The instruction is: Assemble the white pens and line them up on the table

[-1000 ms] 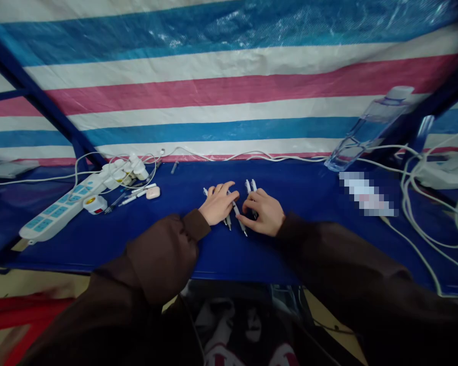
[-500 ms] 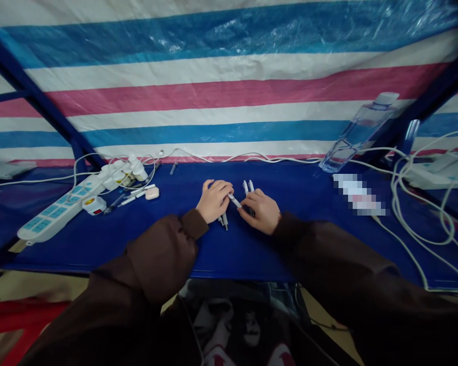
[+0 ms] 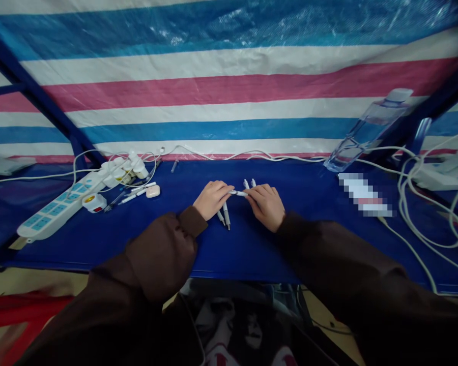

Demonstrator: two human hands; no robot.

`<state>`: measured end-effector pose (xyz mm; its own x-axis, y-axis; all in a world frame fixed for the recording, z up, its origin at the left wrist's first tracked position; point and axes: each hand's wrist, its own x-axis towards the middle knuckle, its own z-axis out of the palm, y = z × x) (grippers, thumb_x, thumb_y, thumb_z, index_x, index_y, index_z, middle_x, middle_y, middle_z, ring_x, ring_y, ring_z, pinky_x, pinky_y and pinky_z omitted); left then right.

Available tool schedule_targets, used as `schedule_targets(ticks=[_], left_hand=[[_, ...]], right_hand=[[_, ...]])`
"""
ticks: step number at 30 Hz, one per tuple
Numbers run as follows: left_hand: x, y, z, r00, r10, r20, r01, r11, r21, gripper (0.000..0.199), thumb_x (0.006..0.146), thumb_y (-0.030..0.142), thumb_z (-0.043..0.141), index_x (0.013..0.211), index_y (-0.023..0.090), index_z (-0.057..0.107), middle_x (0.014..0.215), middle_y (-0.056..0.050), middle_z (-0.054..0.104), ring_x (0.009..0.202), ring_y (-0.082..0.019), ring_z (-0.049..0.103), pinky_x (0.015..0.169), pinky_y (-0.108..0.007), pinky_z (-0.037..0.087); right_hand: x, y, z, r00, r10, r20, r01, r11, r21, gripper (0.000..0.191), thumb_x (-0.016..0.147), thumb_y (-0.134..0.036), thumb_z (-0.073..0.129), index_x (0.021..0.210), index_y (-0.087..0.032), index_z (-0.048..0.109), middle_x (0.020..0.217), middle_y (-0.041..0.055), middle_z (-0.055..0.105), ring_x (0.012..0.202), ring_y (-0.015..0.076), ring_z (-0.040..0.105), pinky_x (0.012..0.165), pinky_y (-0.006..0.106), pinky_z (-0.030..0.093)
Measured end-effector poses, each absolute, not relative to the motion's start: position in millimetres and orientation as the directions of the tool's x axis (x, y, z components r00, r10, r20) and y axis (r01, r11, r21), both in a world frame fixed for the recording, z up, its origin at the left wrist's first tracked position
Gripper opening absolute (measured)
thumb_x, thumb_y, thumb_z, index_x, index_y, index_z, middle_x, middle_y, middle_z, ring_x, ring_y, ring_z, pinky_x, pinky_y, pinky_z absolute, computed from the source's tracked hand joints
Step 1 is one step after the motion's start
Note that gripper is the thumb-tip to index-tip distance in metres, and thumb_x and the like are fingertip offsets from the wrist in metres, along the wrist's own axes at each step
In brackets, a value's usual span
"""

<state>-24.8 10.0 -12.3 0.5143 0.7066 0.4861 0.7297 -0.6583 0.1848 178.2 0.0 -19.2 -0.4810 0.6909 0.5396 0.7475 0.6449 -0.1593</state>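
Note:
A white pen (image 3: 238, 193) lies crosswise between my hands. My left hand (image 3: 212, 199) pinches its left end, and my right hand (image 3: 266, 206) holds its right end. Two more pens (image 3: 224, 217) lie on the blue tabletop just below the held pen, close to my left hand. The white ends of two other pens (image 3: 249, 183) stick out beyond my right fingers, and the rest of them is hidden behind that hand.
A white power strip (image 3: 57, 208) with plugs and tangled cables lies at the left, near loose pens (image 3: 132, 194) and a small pale case (image 3: 153, 191). A plastic water bottle (image 3: 366, 132) leans at the back right beside a pixelated patch (image 3: 364, 194) and white cables (image 3: 416, 203).
The white pen has turned from a slant in my left hand to crosswise, and my right hand now holds its other end. The pens below it have come into fuller view.

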Motion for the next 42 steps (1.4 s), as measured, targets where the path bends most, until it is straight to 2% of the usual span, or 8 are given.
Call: schedule_targets(ticks=[6,14,19,25,30,42], left_hand=[[-29,10,-6,0.591,0.687,0.423,0.747,-0.664,0.036,0.034,0.093,0.029,0.028,0.110,0.016,0.054,0.088,-0.006,0.057,0.086,-0.017,0.052,0.078,-0.032,0.036],[-29,9,-3,0.612,0.690,0.386,0.746,-0.666,0.006,0.031,0.093,0.025,0.027,0.104,0.017,0.055,0.086,-0.005,0.056,0.083,-0.017,0.050,0.076,-0.031,0.034],[-28,8,-4,0.586,0.697,0.414,0.763,-0.647,0.008,0.026,0.092,0.023,0.029,0.098,0.016,0.054,0.087,-0.006,0.054,0.083,-0.018,0.049,0.075,-0.030,0.035],[-28,8,-6,0.519,0.751,0.408,0.817,-0.576,0.021,0.027,0.091,0.032,0.030,0.095,0.017,0.052,0.082,-0.006,0.050,0.077,-0.018,0.049,0.072,-0.030,0.037],[-27,8,-6,0.523,0.750,0.406,0.813,-0.582,0.028,0.033,0.091,0.041,0.028,0.088,0.017,0.051,0.079,-0.005,0.051,0.075,-0.018,0.050,0.071,-0.030,0.037],[-26,6,-5,0.501,0.780,0.375,0.811,-0.575,0.111,0.034,0.091,0.042,0.029,0.081,0.017,0.050,0.068,-0.003,0.052,0.066,-0.016,0.050,0.063,-0.028,0.035]], right_hand=[[179,3,-18,-0.516,0.650,0.558,0.715,0.685,-0.138,0.030,0.092,-0.029,0.034,0.102,-0.019,0.060,0.092,0.0057,0.066,0.090,0.0191,0.051,0.075,0.034,0.028],[183,9,-18,-0.550,0.621,0.558,0.692,0.713,-0.112,0.029,0.091,-0.033,0.038,0.097,-0.021,0.063,0.080,0.0035,0.068,0.083,0.0177,0.053,0.075,0.034,0.026],[182,10,-17,-0.556,0.617,0.557,0.685,0.720,-0.114,0.030,0.090,-0.033,0.039,0.102,-0.020,0.062,0.081,0.0046,0.067,0.081,0.0180,0.053,0.073,0.033,0.026],[178,13,-19,-0.606,0.601,0.521,0.693,0.721,-0.025,0.035,0.089,-0.015,0.034,0.118,-0.014,0.053,0.092,0.0096,0.066,0.086,0.0204,0.051,0.072,0.034,0.027],[178,15,-22,-0.621,0.588,0.519,0.683,0.730,-0.010,0.035,0.086,-0.010,0.034,0.115,-0.015,0.054,0.096,0.0090,0.066,0.089,0.0210,0.051,0.073,0.035,0.027],[178,15,-26,-0.629,0.568,0.531,0.671,0.741,0.002,0.032,0.086,-0.011,0.035,0.111,-0.015,0.056,0.096,0.0077,0.066,0.087,0.0202,0.052,0.074,0.035,0.027]])
